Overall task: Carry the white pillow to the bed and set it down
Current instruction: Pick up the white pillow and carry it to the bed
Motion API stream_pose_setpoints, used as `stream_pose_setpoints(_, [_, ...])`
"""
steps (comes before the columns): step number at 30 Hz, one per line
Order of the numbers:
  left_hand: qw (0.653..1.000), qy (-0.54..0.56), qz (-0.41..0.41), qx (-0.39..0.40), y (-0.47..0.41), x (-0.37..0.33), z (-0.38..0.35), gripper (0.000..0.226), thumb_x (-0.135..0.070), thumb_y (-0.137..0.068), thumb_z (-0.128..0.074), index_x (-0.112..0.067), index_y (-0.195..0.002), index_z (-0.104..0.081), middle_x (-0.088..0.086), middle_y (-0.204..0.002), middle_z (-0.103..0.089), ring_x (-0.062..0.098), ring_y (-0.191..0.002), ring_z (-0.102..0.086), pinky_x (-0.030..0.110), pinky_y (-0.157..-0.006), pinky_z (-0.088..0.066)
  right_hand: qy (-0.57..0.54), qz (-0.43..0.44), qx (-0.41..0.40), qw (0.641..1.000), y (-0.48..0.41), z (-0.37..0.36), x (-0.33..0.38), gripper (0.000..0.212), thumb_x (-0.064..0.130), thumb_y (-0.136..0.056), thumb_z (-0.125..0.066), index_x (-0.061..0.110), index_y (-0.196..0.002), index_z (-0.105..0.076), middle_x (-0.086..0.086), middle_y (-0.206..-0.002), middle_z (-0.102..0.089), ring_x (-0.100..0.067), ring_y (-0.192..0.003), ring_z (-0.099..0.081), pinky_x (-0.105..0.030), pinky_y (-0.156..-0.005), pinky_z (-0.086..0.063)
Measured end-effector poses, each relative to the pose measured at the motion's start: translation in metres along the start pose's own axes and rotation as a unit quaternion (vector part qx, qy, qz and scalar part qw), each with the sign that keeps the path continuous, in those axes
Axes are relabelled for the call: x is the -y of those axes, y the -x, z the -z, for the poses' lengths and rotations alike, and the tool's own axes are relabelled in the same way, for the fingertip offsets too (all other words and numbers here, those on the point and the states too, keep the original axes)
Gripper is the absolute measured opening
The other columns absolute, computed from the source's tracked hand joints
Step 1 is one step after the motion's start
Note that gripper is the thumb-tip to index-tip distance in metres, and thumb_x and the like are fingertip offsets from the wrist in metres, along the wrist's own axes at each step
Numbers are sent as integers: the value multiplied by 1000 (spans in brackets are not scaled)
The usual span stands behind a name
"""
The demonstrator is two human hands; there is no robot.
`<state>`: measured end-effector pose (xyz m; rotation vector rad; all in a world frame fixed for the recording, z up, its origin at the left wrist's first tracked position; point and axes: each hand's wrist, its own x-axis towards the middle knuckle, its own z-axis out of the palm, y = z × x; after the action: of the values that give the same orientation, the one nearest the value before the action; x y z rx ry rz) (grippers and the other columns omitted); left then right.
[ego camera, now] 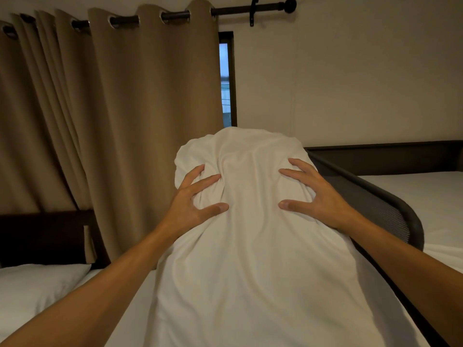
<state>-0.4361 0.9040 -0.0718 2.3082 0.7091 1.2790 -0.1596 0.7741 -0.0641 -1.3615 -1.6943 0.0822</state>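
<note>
Two hands | left hand (190, 201) and right hand (315, 194) clutch white pillow (250, 234) by its sides, steadying it | pillow held upright over bed's (130, 309) near edge, apparently not yet released.

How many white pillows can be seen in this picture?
2. One white pillow is gripped by the left hand and right hand; the other pillow lies at lower left. More may be hidden.
</note>
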Motion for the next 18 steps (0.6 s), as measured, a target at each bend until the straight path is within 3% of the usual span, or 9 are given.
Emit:
stream_pose_setpoints(5, [1000, 11, -9, 8, -21, 20, -12, 69, -54, -60, -75, -44, -125, -55, -17, -151, -26, -2, -135, -26, 15, -101, -23, 13, -8, -4, 1000, -16, 1, -16, 74, 47, -67, -78, 39, -135, -52, 25, -153, -27, 7, -139, -25, -5, -99, -23])
stream_pose_setpoints(10, [1000, 24, -17, 4, -50, 57, -25, 69, -54, -61, -75, -43, -126, -55, -18, -151, -26, -1, -135, -26, 21, -106, -23, 35, -12, -8, 999, -44, -8, -39, 74, 47, -67, -78, 38, -136, -52, 22, -154, -26, 2, -141, -25, -26, -110, -25])
stream_pose_setpoints(18, [998, 55, -23, 23, -115, 137, -30, 67, -59, -59, -74, -51, -121, -53, -21, -149, -26, -7, -132, -26, 2, -95, -19, 55, -28, -21, 998, -115, -47, -82, 74, 47, -67, -78, 39, -136, -51, 25, -154, -26, 4, -141, -25, -21, -105, -24])
